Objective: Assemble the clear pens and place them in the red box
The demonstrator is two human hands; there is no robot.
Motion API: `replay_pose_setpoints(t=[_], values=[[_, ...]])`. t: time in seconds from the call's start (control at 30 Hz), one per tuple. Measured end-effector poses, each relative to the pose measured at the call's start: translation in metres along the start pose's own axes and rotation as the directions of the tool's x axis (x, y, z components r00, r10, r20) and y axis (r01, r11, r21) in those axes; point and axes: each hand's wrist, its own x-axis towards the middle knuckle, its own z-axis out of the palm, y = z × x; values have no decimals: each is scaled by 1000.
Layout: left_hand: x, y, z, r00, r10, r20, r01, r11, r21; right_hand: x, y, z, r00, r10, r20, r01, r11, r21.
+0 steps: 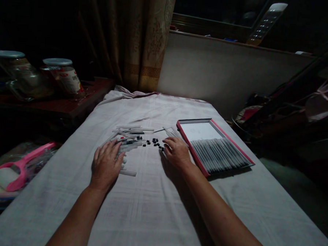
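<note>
My left hand [106,166] lies flat with its fingers apart on the left edge of a loose heap of clear, tube-like pen barrels [131,143]. Some barrels have dark cores. In the middle of the cloth is a scatter of small black caps [154,141]. My right hand [176,151] is just right of these caps, fingers bent and apart; one black cap sits at its thumb tip. Beyond that hand lie more clear barrels [172,132]. A shallow red-edged box [193,154] holds a row of clear pens with dark ends [220,155].
The table wears a pale cloth [142,213]. At left, jars [63,75] stand on a dark red cabinet [85,102]. A pink-handled object [27,165] lies low at left. Behind are a curtain [146,37] and a wall; a clear bottle [266,23] stands on the sill.
</note>
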Motion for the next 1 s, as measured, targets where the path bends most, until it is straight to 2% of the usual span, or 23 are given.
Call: replay_pose_setpoints(t=[0.1,0.2,0.4,0.5,0.57,0.67,0.77,1.0], values=[[-1,-6,7,994,-49,102,38,994,100,33,-18,18,987,-15,160,16,1000,-10],[-1,-9,12,991,-41,124,29,995,97,62,-26,30,980,-16,200,20,1000,-18],[-1,-10,16,997,-12,75,9,999,43,106,-33,47,969,-26,245,32,999,-21],[1,-11,14,1000,0,4,0,999,37,124,-46,58,958,-59,280,63,998,-5],[3,-13,12,998,-34,-51,37,998,57,131,-57,66,949,-88,302,89,996,10],[6,-19,10,984,-145,-102,153,985,75,131,-71,74,936,-121,330,120,993,24],[8,-24,11,969,-233,-77,236,971,42,120,-77,75,928,-146,343,143,989,34],[20,-26,16,954,-299,-2,299,954,14,78,-76,54,910,-219,352,211,976,61]])
